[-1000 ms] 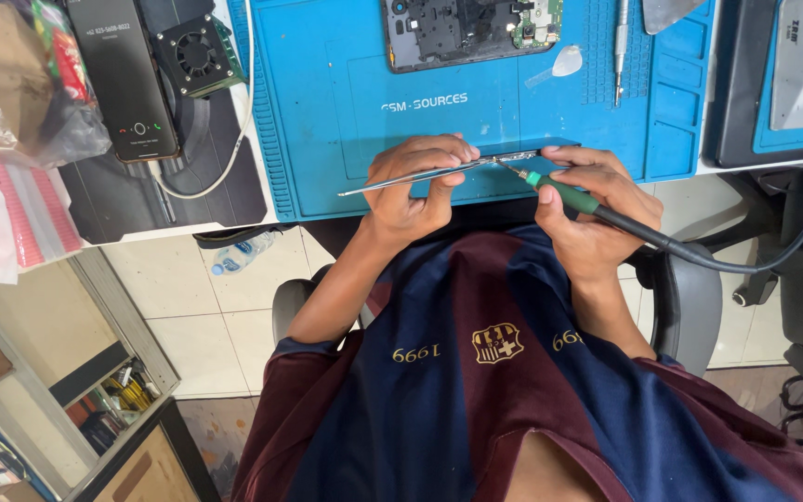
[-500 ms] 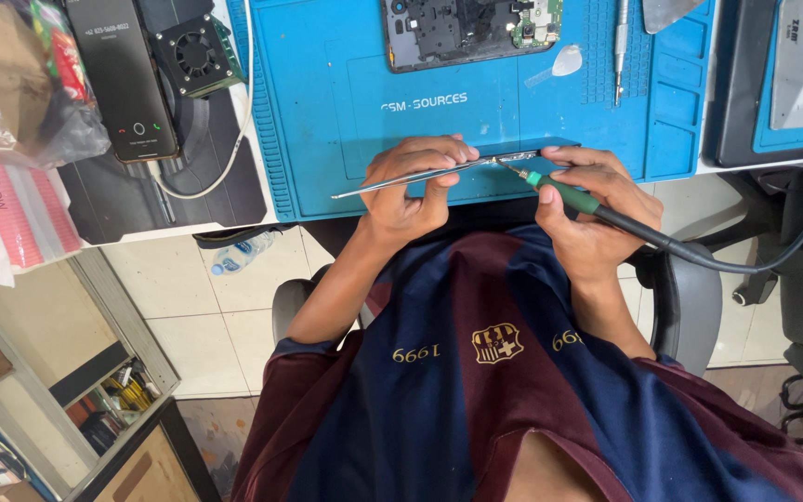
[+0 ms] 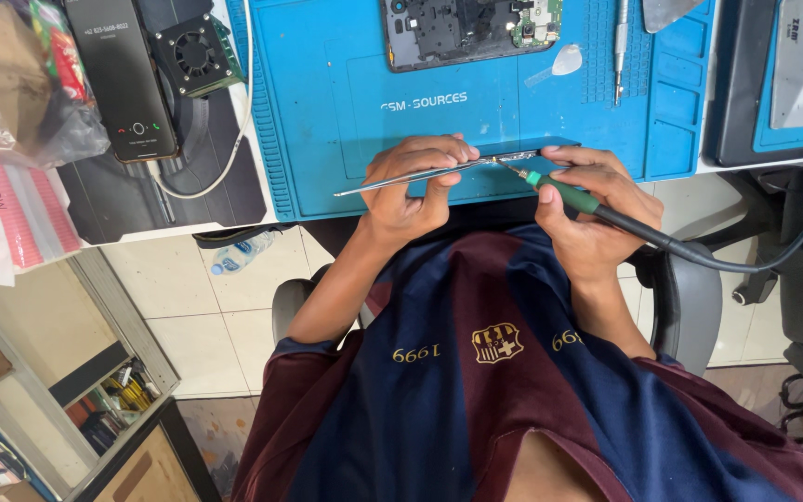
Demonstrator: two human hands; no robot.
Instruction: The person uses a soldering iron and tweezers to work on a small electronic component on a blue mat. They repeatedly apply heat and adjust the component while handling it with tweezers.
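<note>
Head view: left hand (image 3: 411, 191) pinches tweezers (image 3: 420, 173), right hand (image 3: 587, 218) grips a soldering iron (image 3: 564, 193); beyond them, blue mat (image 3: 346, 121) covers the counter (image 3: 188, 228).

A: What lies on the blue work mat (image 3: 327, 112)?
B: An opened phone chassis (image 3: 471, 28), a screwdriver (image 3: 620, 42), a pick (image 3: 567, 59).
A: Left of the mat?
B: A small fan (image 3: 192, 51), a black device (image 3: 123, 74).

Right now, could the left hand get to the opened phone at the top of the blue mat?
Probably yes, but not freely: the left hand is gripping tweezers, so it would need to put them down. The blue mat between it and the opened phone looks bare.
</note>
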